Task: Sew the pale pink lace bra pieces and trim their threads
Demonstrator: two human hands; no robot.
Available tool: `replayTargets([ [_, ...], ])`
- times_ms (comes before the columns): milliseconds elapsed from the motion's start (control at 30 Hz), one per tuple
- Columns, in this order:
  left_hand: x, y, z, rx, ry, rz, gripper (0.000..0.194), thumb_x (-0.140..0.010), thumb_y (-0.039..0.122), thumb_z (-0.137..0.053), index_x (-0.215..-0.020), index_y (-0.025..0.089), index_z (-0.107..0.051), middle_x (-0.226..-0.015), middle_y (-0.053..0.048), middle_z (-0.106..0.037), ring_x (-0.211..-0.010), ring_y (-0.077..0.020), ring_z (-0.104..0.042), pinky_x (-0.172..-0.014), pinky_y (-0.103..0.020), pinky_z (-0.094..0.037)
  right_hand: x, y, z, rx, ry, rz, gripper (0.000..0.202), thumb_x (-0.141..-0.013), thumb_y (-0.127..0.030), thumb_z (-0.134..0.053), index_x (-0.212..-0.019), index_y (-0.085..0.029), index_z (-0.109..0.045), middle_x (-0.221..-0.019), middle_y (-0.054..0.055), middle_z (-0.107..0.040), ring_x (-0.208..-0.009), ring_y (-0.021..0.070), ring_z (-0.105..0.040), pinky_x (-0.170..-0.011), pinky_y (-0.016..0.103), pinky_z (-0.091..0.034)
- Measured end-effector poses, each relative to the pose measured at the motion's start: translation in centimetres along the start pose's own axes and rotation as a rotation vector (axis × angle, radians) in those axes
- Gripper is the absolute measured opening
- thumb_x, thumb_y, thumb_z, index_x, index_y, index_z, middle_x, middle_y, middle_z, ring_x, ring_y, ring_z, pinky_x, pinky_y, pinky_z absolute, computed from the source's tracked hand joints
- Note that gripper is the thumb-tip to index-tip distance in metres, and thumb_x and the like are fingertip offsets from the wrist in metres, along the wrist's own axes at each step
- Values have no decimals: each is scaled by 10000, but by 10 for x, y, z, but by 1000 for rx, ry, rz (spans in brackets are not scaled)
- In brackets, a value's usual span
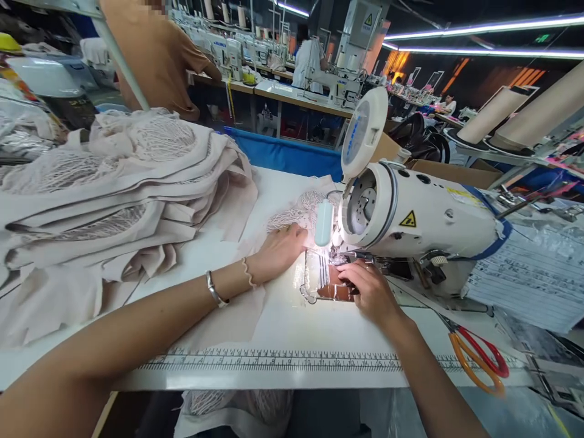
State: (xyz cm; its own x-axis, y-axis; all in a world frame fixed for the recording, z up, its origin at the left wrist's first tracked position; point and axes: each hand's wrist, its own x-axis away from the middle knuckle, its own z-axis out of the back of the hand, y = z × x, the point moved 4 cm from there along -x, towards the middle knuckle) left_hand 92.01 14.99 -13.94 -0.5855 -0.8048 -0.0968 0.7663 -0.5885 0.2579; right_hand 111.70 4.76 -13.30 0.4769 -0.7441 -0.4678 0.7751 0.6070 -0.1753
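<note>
My left hand [281, 248] lies on thin beige fabric with lace [292, 218], just left of the sewing machine's [424, 204] needle area, its fingers stretched out over the cloth. Right of the lit needle area, my right hand [370, 289] has its fingers bent and drawn together at the machine bed; a small dark piece shows by the fingertips, too hidden to name. Under the needle area is a plate with a brown section [337, 285] and clear edges. A pale lamp-like cover [323, 223] hangs between the hands.
A large pile of beige lace garment pieces [137, 176] lies at the left. Orange-and-red-handled scissors [479, 359] rest at the right front. A ruler strip [274, 360] runs along the table's front edge. Thread cones [495, 115] stand behind right. Another person [155, 61] sits ahead.
</note>
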Motion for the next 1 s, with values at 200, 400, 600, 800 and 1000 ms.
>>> replayTargets([
  [200,35,-68,66,-216,246,189,703,-954,419,-522,-1509,61,-281,-1558,-266,-294,-1435,-433,-270,-1146,-574,-243,1,-12,14,-39,-182,-75,378,-692,66,-367,-839,-206,-584,-810,29,-611,-757,171,-566,-656,261,-447],
  [400,117,-147,147,-317,473,575,440,-1007,300,-402,-1254,-57,-477,-1379,-281,-475,-1308,-408,-418,-1066,-605,-331,20,-43,12,-82,-160,-50,530,-626,87,-312,-977,-206,-581,-841,29,-605,-719,152,-574,-614,236,-436],
  [600,143,-156,160,-301,379,450,374,-943,179,-494,-1244,-42,-502,-1387,-249,-470,-1253,-321,-462,-1070,-496,-387,36,-57,4,-62,-37,34,542,-615,69,-314,-1001,-213,-571,-781,18,-579,-662,151,-564,-594,234,-436],
  [800,179,-183,181,-236,403,639,359,-760,354,-563,-980,81,-639,-1133,-146,-623,-1180,-259,-504,-1022,-427,-400,55,-56,11,-37,-65,-4,566,-610,54,-319,-1023,-227,-586,-792,18,-590,-685,157,-585,-606,240,-449],
  [1000,197,-156,211,-367,727,575,539,-817,541,-284,-839,138,-642,-1277,-130,-603,-1227,-183,-500,-853,-388,-351,57,-62,16,-75,-29,-10,546,-652,47,-332,-1042,-216,-609,-836,26,-611,-706,146,-610,-612,231,-481],
])
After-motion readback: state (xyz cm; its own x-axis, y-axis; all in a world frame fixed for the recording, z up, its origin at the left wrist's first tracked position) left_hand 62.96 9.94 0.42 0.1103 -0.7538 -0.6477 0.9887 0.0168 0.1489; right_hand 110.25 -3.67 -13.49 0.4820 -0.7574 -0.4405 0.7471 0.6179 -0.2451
